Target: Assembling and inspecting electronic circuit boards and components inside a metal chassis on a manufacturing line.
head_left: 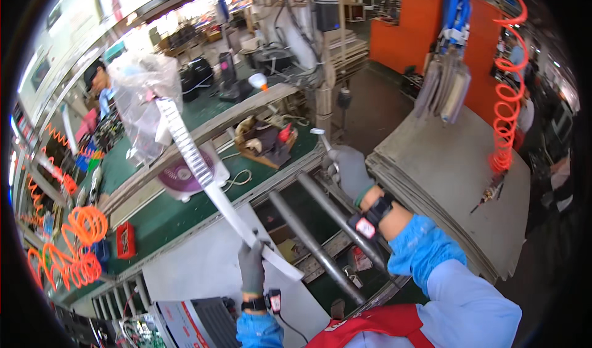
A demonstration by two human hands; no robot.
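My left hand [251, 268], in a grey glove, is closed on a long white strip [213, 190], near its lower end. The strip slants up and away to the left, and a row of dark-marked labels runs along its far half. My right hand [350, 172], also gloved, is raised over the far end of the rollers with its fingers curled. A small white piece [317, 131] shows at its fingertips; its exact kind is unclear. Beneath the left hand lies a flat pale sheet [203, 252].
Metal rollers [314, 243] run between my hands. A grey-and-red unit [197, 323] lies at lower left. Beyond are a purple-and-white fan-like device [188, 174] and an open box [266, 141]. Stacked boards [456, 163] stand at right; coiled orange hoses [83, 243] hang left. A co-worker [102, 86] is at far left.
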